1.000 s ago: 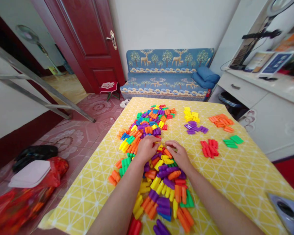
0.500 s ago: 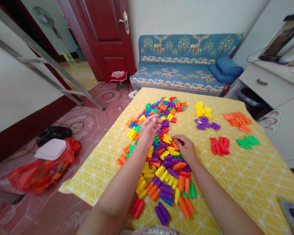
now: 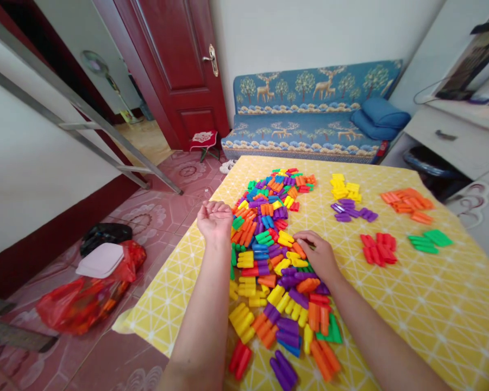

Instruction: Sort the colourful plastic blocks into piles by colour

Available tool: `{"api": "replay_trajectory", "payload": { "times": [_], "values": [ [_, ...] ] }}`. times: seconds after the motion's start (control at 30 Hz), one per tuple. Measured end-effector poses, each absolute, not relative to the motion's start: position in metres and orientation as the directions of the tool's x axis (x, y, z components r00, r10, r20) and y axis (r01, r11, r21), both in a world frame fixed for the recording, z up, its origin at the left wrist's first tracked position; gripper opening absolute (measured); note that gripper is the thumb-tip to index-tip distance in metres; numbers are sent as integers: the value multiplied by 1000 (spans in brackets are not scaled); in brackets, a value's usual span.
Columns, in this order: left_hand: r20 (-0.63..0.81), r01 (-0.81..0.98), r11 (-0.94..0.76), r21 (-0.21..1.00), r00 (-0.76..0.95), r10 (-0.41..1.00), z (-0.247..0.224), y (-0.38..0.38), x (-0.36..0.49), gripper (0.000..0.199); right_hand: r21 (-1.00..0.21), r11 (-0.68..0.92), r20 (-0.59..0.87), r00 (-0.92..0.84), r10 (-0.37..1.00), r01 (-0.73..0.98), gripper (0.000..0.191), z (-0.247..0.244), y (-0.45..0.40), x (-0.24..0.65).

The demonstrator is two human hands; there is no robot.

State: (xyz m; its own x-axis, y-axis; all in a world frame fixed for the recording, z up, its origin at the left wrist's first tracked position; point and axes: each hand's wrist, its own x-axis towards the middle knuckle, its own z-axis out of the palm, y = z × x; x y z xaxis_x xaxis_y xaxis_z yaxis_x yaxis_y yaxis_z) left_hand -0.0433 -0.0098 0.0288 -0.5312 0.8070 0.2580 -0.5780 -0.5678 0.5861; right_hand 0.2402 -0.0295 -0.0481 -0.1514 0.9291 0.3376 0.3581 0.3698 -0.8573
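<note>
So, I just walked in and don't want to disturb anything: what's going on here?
A person is handling a mixed pile of colourful plastic building pieces on a yellow patterned tablecloth. The right hand is at the pile's right edge; whether it grips a piece is unclear. The left hand is palm up at the far-left side, with nothing visible in it. To the right lie single-colour groups: yellow, purple, orange, red and green.

Long heap of plastic blocks point(image 3: 277, 262) is running along bench point(image 3: 440, 304): joined, round-tipped tubes in red, orange, yellow, green, blue, purple, overlapping and pointing every way. Right of it, single-colour groups are lying: yellow group point(image 3: 343, 190), purple group point(image 3: 344, 210) just nearer, orange group point(image 3: 406, 202) farther right, red group point(image 3: 378, 250) nearer, green group point(image 3: 425, 244) beside red one.
</note>
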Motion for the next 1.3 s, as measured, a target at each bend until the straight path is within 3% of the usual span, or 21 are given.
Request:
{"api": "replay_trajectory", "payload": {
  "times": [0.1,0.17,0.23,0.33,0.43,0.53,0.73,0.93,1.1,1.2,1.3],
  "values": [
    [207,-418,-518,746,-594,777,31,-22,-49,27,-853,377,341,-161,926,362,18,-51,-29,241],
    [272,-133,-432,892,-607,747,30,-32,-52,26,-850,379,342,-165,925,365,18,-52,-28,242],
    [361,226,-284,932,-497,789,25,-42,-55,24,-852,375,338,-163,927,364,17,-51,-28,242],
    [391,636,-161,755,-239,889,11,-52,-55,30,-856,371,335,-160,929,360,17,-49,-29,241],
    [393,806,-163,569,-92,915,-2,-55,-50,28,-855,375,338,-165,927,358,17,-48,-30,241],
    [377,862,-113,493,-95,921,-6,-53,-43,30,-852,378,340,-166,926,363,17,-47,-31,241],
    [327,886,23,463,-195,925,0,-48,-38,32,-850,383,344,-169,924,362,17,-46,-31,240],
    [402,879,-15,477,-203,893,1,-44,-36,22,-852,370,329,-170,929,370,18,-46,-31,240],
    [503,757,-174,630,-226,834,9,-41,-27,19,-851,380,341,-168,925,364,18,-47,-30,239],
    [461,577,-281,767,-192,866,16,-43,-6,19,-848,382,345,-164,924,367,18,-46,-30,239],
    [422,460,-344,818,-75,903,20,-47,21,19,-852,380,345,-161,925,359,19,-46,-30,239]
  ]
}}
